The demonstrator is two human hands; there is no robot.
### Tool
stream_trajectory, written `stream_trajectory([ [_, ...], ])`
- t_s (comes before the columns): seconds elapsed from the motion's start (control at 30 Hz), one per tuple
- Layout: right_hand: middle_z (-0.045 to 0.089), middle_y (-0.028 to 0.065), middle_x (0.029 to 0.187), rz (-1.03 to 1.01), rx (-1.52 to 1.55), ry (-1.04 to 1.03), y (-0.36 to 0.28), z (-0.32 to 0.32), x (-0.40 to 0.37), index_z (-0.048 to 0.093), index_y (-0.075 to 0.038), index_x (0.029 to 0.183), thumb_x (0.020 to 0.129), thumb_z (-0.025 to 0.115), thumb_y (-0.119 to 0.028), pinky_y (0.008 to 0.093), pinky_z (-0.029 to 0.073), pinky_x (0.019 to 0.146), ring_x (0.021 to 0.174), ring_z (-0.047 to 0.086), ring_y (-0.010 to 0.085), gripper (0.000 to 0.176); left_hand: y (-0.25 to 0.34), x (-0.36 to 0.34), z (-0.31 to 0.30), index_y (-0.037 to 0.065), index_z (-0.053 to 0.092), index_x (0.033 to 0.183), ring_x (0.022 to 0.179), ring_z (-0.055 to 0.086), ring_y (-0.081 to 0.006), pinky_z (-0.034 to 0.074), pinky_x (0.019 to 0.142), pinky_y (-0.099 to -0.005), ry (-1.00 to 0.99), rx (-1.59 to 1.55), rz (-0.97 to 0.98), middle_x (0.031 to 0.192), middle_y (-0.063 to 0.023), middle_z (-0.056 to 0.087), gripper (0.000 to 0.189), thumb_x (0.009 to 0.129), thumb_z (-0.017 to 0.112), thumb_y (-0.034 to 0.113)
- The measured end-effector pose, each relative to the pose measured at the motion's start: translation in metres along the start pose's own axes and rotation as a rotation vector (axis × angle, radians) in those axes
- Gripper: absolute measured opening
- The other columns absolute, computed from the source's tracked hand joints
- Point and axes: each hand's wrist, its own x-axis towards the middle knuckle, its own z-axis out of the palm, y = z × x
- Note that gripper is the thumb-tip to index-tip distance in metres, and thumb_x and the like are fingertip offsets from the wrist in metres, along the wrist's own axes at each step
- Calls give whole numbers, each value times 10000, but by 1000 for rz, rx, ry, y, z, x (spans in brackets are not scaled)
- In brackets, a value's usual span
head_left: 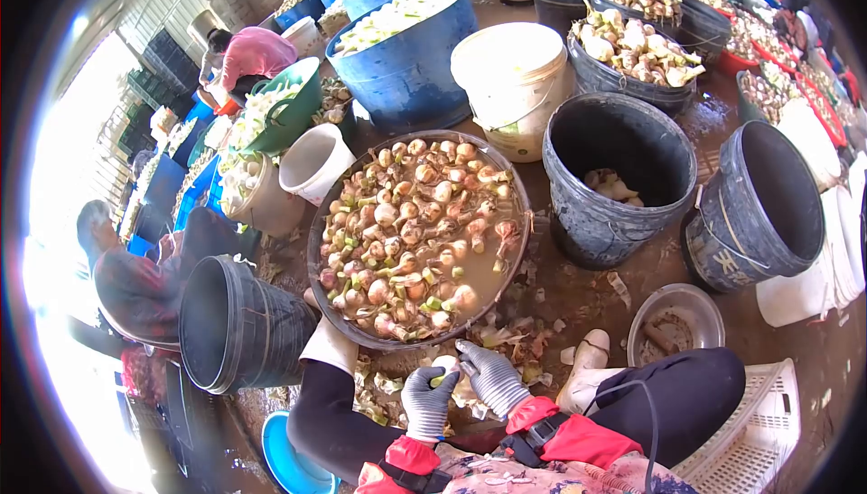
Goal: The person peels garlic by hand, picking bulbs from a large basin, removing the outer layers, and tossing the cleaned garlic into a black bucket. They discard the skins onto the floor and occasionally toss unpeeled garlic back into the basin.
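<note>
Both hands wear grey knit gloves and meet in front of my lap, above a litter of peelings. My left hand [428, 402] is closed around a pale, whitish-green garlic bulb [444, 368]. My right hand [493, 378] is right beside it, its fingers curled in toward the bulb; whatever they grip is hidden. Just beyond the hands stands a wide round tub [395, 344] of murky water. Many garlic bulbs [386, 214] with brown and purplish skins and short green stems float in it.
Dark buckets [619, 214] stand right of the tub, another black bucket [221, 331] at left. A metal bowl [675, 291] lies near my right foot, a white crate [750, 440] behind my knee. Blue tubs [406, 79] of garlic stand farther back. Two people [257, 51] sit at left.
</note>
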Motion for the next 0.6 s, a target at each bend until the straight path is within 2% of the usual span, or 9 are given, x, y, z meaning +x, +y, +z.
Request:
stream_trajectory([
  [0.13,627,171,1084,72,-74,-59,12,6,4,552,-55,1181,867,558,-66,353,475,865,995,609,308,314,-18,-3,1,5,621,820,587,536,-80,447,552,-213,-51,147,99,696,-28,594,207,713,784,78],
  [0.2,631,168,1010,102,155,10,25,14,3,531,-26,1184,863,551,-53,314,491,793,856,629,237,323,-17,-4,-4,-14,637,859,660,565,-111,465,614,-238,-55,-80,-217,753,-56,631,228,705,784,68],
  [0.23,631,168,1010,101,155,10,28,12,6,531,-26,1184,863,551,-53,314,491,793,856,629,237,323,-7,-3,-9,-4,639,886,688,585,-109,481,625,-230,-89,-263,-331,772,-45,637,198,732,756,40],
  [0.33,634,96,919,4,237,228,29,-7,16,535,-2,1161,862,506,-1,293,490,766,789,607,178,301,-3,1,-26,12,636,906,727,611,-121,520,646,-242,-174,-459,-443,838,-57,647,180,752,728,12],
  [0.37,624,94,880,110,396,245,49,-6,20,528,5,1160,858,506,-3,293,490,742,757,599,174,303,-5,1,-29,18,631,920,794,639,-182,551,714,-303,-169,-598,-492,908,-95,649,188,752,699,-28],
  [0.4,613,92,841,220,555,260,68,-4,23,521,12,1159,855,506,-4,294,490,718,725,591,169,305,-6,-1,-33,18,631,920,794,639,-182,551,714,-303,-167,-594,-492,908,-95,649,188,752,699,-28],
  [0.47,591,88,787,343,1119,310,40,-33,21,489,27,1168,852,506,-9,273,482,664,670,568,155,318,0,-4,-39,14,625,943,877,643,-250,549,797,-369,-190,-1040,-604,966,-134,642,223,739,684,-53],
  [0.5,580,79,771,345,1146,363,43,-40,23,462,32,1180,848,500,1,262,476,645,656,552,150,336,-10,-4,-43,5,619,957,973,620,-292,521,880,-408,-232,-1158,-596,993,-154,639,248,724,685,-51],
  [0.6,588,59,844,407,1205,480,51,-44,24,514,6,1133,827,551,-11,257,471,678,705,551,142,308,-17,-4,-43,-9,610,991,1012,606,-296,508,912,-424,-244,-1297,-562,1031,-160,631,288,717,697,-28],
])
